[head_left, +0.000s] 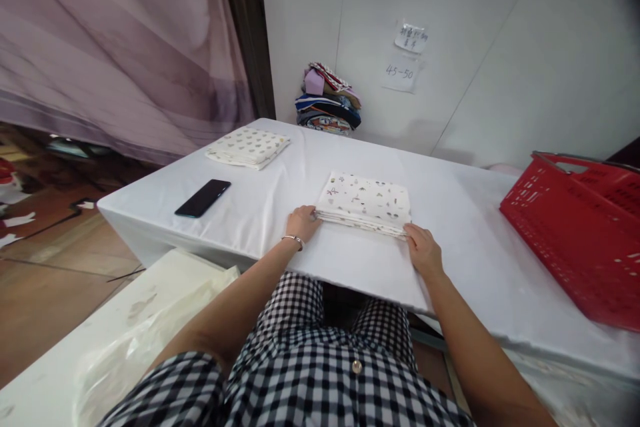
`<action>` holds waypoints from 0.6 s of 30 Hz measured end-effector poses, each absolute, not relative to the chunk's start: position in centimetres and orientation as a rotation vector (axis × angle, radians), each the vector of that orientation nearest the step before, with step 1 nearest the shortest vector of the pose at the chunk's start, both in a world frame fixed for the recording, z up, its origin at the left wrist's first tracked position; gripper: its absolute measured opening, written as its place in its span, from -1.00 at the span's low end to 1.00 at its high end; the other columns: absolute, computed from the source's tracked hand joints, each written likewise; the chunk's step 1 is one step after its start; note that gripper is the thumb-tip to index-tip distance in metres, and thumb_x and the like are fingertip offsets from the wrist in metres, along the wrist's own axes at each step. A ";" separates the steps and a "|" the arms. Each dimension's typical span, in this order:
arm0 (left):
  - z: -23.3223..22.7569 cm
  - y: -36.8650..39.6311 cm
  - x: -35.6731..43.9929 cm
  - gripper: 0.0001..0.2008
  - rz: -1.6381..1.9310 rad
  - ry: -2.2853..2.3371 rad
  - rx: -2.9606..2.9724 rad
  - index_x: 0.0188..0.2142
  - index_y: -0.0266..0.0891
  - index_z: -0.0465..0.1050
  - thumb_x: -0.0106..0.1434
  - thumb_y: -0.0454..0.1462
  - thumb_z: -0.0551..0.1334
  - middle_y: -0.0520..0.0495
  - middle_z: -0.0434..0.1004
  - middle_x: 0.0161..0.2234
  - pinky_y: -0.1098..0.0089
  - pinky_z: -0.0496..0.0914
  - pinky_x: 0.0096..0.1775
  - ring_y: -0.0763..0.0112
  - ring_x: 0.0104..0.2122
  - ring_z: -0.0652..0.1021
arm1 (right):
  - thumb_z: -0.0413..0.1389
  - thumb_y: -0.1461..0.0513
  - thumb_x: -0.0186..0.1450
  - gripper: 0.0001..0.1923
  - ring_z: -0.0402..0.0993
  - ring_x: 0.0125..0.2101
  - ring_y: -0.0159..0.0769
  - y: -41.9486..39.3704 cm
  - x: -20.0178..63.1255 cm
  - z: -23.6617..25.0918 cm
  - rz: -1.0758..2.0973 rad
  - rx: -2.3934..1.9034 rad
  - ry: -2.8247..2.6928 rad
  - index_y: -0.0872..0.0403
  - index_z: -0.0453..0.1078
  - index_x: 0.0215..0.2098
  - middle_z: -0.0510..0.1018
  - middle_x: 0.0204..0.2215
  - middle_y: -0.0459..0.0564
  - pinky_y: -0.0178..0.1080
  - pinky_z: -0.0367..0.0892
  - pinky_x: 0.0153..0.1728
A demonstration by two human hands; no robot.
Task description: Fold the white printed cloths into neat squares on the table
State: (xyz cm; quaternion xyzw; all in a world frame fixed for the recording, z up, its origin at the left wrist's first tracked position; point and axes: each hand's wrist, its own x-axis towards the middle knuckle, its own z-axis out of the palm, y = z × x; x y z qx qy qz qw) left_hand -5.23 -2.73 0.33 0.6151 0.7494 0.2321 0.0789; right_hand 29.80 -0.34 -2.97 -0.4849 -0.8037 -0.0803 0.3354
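A folded white cloth with small coloured prints (366,201) lies on the white-covered table (260,213) in front of me. My left hand (303,221) rests at its near left corner, fingers touching the folded edge. At its near right corner sits my right hand (423,248), fingertips against the stacked layers. Whether either hand pinches the cloth or only presses it, I cannot tell.
A second folded dotted cloth (248,146) lies at the far left of the table, a black phone (203,197) nearer the left edge. A red plastic basket (580,233) stands at the right. A pile of folded fabrics (327,100) sits against the wall.
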 end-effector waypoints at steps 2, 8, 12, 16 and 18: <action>0.3 -2.6 -5.3 -0.80 0.747 2.208 1.813 -0.24 -0.14 0.42 0.10 -0.24 0.18 -0.03 0.53 -0.21 0.32 0.28 -0.13 0.28 -0.17 0.46 | -0.13 0.26 0.31 -0.66 0.35 -0.13 -0.24 -0.3 29.8 -3.0 -0.212 -1.264 -2.092 -0.01 0.37 -0.04 0.48 -0.07 -0.05 -0.15 0.35 -0.11; 0.0 -1.7 -5.3 -0.83 0.803 2.195 1.733 -0.28 -0.14 0.42 0.10 -0.27 0.15 0.00 0.55 -0.29 0.37 0.30 -0.16 0.32 -0.21 0.50 | -0.12 0.25 0.31 -0.67 0.36 -0.11 -0.25 -0.3 29.7 -3.0 -0.203 -1.268 -2.079 -0.02 0.37 -0.04 0.47 -0.07 -0.06 -0.17 0.37 -0.14; 0.0 -1.4 -5.3 -0.81 0.859 2.168 1.679 -0.26 -0.14 0.40 0.08 -0.27 0.17 0.01 0.55 -0.28 0.40 0.31 -0.16 0.35 -0.21 0.51 | -0.12 0.27 0.30 -0.67 0.36 -0.12 -0.27 -0.4 29.6 -3.0 -0.195 -1.267 -2.069 -0.02 0.37 -0.05 0.48 -0.07 -0.07 -0.19 0.37 -0.15; 0.2 -1.3 -5.4 -0.88 0.889 2.119 1.598 -0.33 -0.14 0.38 0.07 -0.27 0.17 0.05 0.56 -0.34 0.45 0.33 -0.22 0.40 -0.29 0.53 | -0.12 0.29 0.29 -0.66 0.37 -0.13 -0.26 -0.3 29.7 -3.2 -0.214 -1.264 -2.066 -0.01 0.37 -0.05 0.48 -0.07 -0.06 -0.19 0.37 -0.16; 0.4 -1.1 -5.5 -0.89 0.884 2.126 1.591 -0.35 -0.14 0.37 0.06 -0.28 0.16 0.06 0.55 -0.36 0.46 0.33 -0.24 0.42 -0.32 0.52 | -0.12 0.30 0.29 -0.66 0.37 -0.15 -0.27 -0.2 29.7 -3.2 -0.238 -1.254 -2.057 0.01 0.38 -0.07 0.49 -0.09 -0.06 -0.19 0.37 -0.16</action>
